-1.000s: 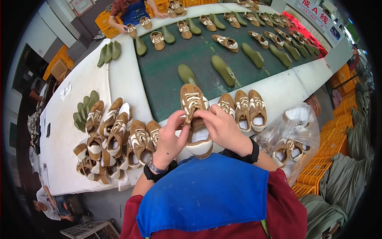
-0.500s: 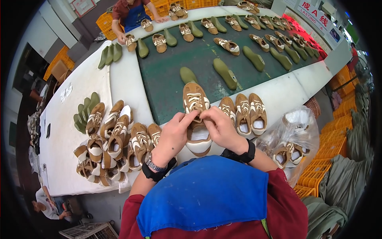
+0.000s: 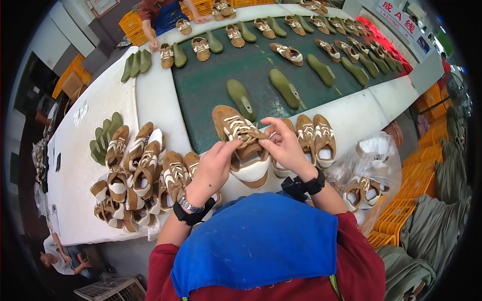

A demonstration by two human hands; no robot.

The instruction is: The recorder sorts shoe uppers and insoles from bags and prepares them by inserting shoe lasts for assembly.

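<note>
A brown sneaker with white stripes and a white heel stands before me, its toe pointing away and a little left. My left hand is closed at the left side of its opening, thumb and fingers pinched by the laces. With thumb and forefinger together, my right hand grips the brown shoelace above the tongue. Just beyond the toe lies a green shoe last. Several more brown sneakers stand close to the right of my right hand.
Sneakers and lasts line the dark green belt. A pile of sneakers and several lasts lie on the white table at left. At right are a clear bag of shoes and orange crates. A co-worker stands at the far side.
The sneaker's toe has swung left, and the last beyond it shows more fully. My right hand has risen slightly with the lace. The co-worker's hand has come away from a sneaker.
</note>
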